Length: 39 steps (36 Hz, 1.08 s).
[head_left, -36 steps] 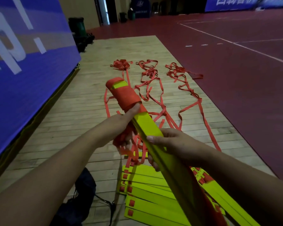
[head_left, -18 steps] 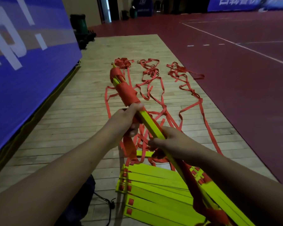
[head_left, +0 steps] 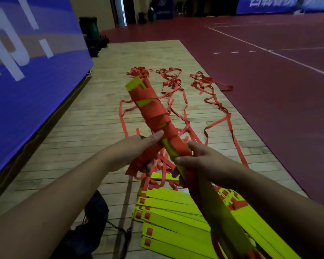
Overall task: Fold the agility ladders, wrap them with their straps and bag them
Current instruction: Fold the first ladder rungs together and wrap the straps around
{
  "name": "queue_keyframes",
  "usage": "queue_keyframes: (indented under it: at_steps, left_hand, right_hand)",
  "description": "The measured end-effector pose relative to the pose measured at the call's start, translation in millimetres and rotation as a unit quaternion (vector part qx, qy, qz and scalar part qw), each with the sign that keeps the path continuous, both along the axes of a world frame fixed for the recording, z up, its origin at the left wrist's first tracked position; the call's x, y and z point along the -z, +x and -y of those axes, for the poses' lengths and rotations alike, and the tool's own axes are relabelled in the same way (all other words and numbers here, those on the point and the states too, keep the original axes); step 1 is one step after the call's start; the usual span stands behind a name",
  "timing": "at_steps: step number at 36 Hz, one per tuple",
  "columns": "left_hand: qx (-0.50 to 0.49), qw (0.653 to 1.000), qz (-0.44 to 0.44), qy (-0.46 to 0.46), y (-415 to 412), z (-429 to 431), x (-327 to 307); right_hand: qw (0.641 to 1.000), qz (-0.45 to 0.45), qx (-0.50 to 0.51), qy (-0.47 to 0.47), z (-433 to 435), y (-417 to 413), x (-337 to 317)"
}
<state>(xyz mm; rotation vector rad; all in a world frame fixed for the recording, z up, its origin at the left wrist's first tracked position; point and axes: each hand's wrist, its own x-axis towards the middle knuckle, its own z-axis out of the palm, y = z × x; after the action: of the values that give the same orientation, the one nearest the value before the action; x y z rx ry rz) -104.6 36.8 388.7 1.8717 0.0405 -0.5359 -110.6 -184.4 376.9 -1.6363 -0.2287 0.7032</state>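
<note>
I hold a folded agility ladder bundle (head_left: pixel 151 107) of yellow rungs slanting up and away, its far half wound in red strap. My left hand (head_left: pixel 137 152) grips the bundle at its middle together with a loose red strap end hanging below the palm. My right hand (head_left: pixel 196 161) grips the bundle just behind, thumb on the yellow rung edge. On the floor below lies a stack of yellow rungs (head_left: pixel 168 217), and their red straps (head_left: pixel 209 101) trail away in three tangled lines.
A dark drawstring bag (head_left: pixel 90 227) lies on the wooden floor near my left forearm. A blue banner wall (head_left: pixel 26 75) runs along the left. Red court floor (head_left: pixel 269 90) borders the wood strip on the right. Dark bins (head_left: pixel 91 30) stand far back.
The red strap now covers more of the bundle, with further turns wound toward my hands. The bundle has turned so its flat face shows. Both hands stay on it.
</note>
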Motion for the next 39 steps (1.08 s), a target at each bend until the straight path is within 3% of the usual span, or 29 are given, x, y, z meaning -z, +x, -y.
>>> queue_keyframes:
  at_steps: [4,10,12,19,27,31,34,36,39]
  left_hand:
    - [-0.011,0.999,0.019,-0.034,-1,17,5]
    - [-0.091,0.994,0.053,-0.019,-3,36,18]
    - [-0.123,0.99,0.056,-0.038,-2,37,18]
    - [-0.162,0.976,0.074,-0.125,3,36,9]
    - [-0.07,0.958,0.093,-0.262,3,24,2]
    - [-0.012,0.961,0.048,-0.271,7,17,1]
    - [-0.006,0.991,0.015,-0.129,10,12,4]
    - [-0.004,0.999,0.026,-0.028,9,12,7]
    - [-0.005,0.999,0.031,-0.043,4,18,5]
  right_hand:
    - [0.988,0.086,0.009,-0.13,-6,4,5]
    - [0.902,0.281,-0.067,-0.321,-19,0,11]
    - [0.901,0.292,-0.065,-0.314,-18,-1,9]
    - [0.973,0.184,-0.038,-0.134,-12,6,0]
    - [1.0,0.002,-0.013,0.017,5,12,2]
    - [0.997,0.074,-0.016,0.018,7,9,-2]
    - [0.993,0.115,-0.01,0.009,5,6,-3]
    - [0.989,0.147,0.013,-0.034,3,7,-1]
    - [0.962,0.227,0.009,-0.152,-3,7,4]
